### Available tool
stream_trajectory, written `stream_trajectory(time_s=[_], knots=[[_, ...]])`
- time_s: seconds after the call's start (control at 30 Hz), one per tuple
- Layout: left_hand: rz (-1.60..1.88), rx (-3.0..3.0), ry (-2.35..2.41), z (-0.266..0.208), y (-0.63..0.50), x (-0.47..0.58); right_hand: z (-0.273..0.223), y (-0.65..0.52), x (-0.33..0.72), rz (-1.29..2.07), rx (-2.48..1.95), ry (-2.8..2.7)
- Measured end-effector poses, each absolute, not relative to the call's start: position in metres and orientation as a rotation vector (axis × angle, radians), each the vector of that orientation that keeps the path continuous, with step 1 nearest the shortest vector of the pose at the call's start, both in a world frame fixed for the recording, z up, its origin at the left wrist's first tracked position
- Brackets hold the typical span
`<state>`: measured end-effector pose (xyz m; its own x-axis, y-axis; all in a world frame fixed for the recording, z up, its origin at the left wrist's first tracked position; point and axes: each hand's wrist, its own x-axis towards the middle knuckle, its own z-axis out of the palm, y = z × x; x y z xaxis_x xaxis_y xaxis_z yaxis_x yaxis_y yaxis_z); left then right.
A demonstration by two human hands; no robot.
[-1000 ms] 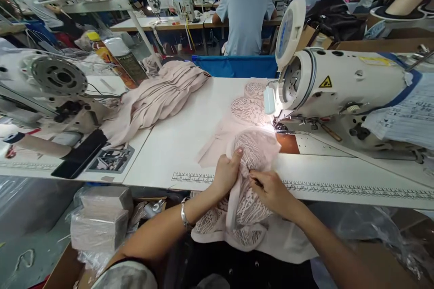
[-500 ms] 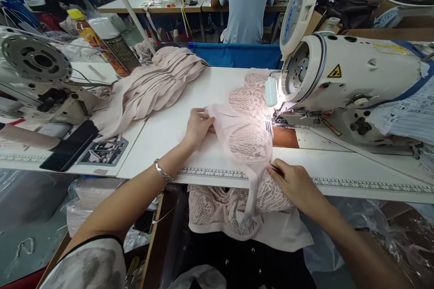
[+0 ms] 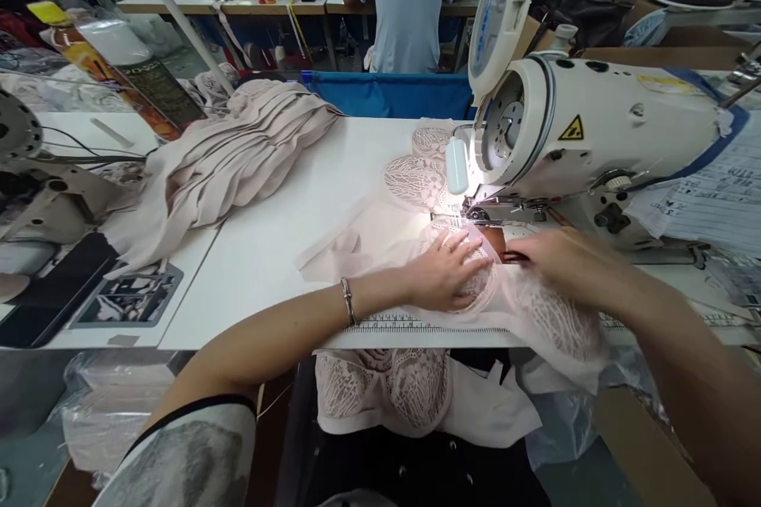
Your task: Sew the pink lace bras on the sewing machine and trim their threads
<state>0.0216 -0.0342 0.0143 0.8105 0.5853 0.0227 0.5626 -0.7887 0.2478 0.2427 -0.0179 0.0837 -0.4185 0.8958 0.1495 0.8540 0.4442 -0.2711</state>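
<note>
My left hand (image 3: 447,269) lies flat with its fingers spread on a pale pink lace bra (image 3: 479,285), close in front of the sewing machine's needle area (image 3: 469,214). Closed around a small dark tool (image 3: 516,256), my right hand (image 3: 552,261) is at the right of that cup, by the machine bed. The tool's exact kind is hard to make out. Another lace cup (image 3: 559,317) of the bra hangs below my right hand over the table edge. More lace cups (image 3: 416,178) lie behind the needle. Another lace bra (image 3: 380,388) rests at my lap.
The white sewing machine (image 3: 612,119) stands at the right, a round magnifier (image 3: 502,16) above its head. Folded pink fabric strips (image 3: 238,150) are heaped at the left, near a leaning bottle (image 3: 107,71) and spray can (image 3: 143,71). A person (image 3: 404,8) sits beyond the blue cloth (image 3: 386,95).
My left hand has moved right, from pinching the bra's left edge to lying flat on its cup. My right hand has moved up and right toward the machine bed. The view has shifted right.
</note>
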Motion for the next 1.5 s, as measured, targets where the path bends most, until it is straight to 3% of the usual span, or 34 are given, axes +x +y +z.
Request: stream_trajectory(time_s=[0.07,0.17,0.33,0.5,0.77,1.27,1.5], knots=[[0.183,2.77,0.782,0.015,-0.019,0.014,0.066,-0.011,0.233,0.193,-1.6,-2.545],[0.364,2.671,0.701,0.009,-0.004,0.008,0.038,-0.002,0.213,0.178,-1.821,-2.266],[0.634,2.487,1.036,-0.002,-0.006,0.011,0.015,0.003,0.203,0.224,-1.881,-2.076],[0.467,2.806,1.274,-0.001,-0.025,0.015,0.014,-0.002,0.205,0.232,-1.831,-2.065],[0.331,3.102,1.161,0.001,-0.03,0.018,0.01,-0.007,0.205,0.212,-1.625,-2.13],[0.396,2.917,1.146,0.004,-0.018,0.011,0.001,-0.013,0.203,-0.137,-1.393,-2.436],[0.375,2.913,1.181,0.003,-0.018,0.011,0.0,-0.012,0.203,-0.165,-1.494,-2.474]])
